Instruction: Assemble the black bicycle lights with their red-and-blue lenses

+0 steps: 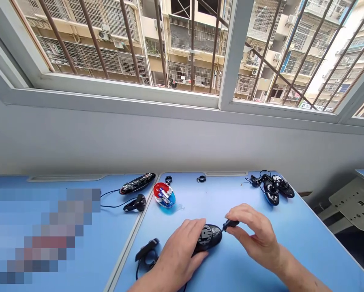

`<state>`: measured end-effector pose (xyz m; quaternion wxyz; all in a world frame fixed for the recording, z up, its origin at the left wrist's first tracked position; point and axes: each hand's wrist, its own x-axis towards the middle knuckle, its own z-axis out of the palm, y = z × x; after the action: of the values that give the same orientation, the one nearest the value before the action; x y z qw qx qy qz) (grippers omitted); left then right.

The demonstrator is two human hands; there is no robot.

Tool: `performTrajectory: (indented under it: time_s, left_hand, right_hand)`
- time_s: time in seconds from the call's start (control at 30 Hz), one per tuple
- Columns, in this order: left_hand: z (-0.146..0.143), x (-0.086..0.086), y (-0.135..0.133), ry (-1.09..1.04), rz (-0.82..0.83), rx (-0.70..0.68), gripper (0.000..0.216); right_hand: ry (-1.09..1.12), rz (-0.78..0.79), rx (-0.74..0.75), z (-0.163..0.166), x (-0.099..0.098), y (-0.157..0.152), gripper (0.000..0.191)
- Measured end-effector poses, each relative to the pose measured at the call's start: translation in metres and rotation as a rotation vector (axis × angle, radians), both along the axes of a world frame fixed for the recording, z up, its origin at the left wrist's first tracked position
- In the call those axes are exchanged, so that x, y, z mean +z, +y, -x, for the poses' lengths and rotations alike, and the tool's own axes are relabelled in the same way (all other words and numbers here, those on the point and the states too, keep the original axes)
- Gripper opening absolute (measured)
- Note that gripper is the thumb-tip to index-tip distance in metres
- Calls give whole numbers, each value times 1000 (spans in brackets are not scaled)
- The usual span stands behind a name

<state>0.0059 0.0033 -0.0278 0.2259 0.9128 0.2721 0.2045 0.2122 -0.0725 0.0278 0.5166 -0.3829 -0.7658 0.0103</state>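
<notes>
A black computer mouse base [210, 237] lies opened on the blue desk [291, 239], its inside facing up. My left hand [177, 255] wraps round its left side and holds it down. My right hand [255, 235] pinches the black handle of a small screwdriver [230, 224], whose tip points into the mouse's right edge. A black mouse shell piece [147, 251] with a cable lies just left of my left hand.
A red and blue dish [164, 195] with small parts sits behind the mouse. Taken-apart mouse pieces lie at the back left [137, 183] and back right [275, 187]. A second blue desk [48, 194] adjoins on the left; a wall and barred window rise behind.
</notes>
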Motion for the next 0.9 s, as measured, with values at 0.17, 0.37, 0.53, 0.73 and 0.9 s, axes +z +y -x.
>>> performTrajectory:
  time_s: [0.17, 0.37, 0.53, 0.73, 0.9]
  left_hand:
    - [-1, -2, 0, 0, -12, 19, 56]
    - [-1, 1, -1, -7, -37, 29, 53]
    - [-1, -5, 0, -48, -70, 11, 55]
    - [-1, -17, 0, -65, -93, 18, 61]
    - [-1, 0, -3, 13, 9, 28, 55]
  right_hand:
    - [-38, -15, 53, 0, 2, 0, 37]
    - [-77, 2, 49, 0, 4, -1, 33]
    - [-91, -97, -177, 7, -4, 2, 29]
    - [-133, -182, -299, 11, -10, 6, 25]
    - [-120, -84, -149, 2, 0, 0, 27]
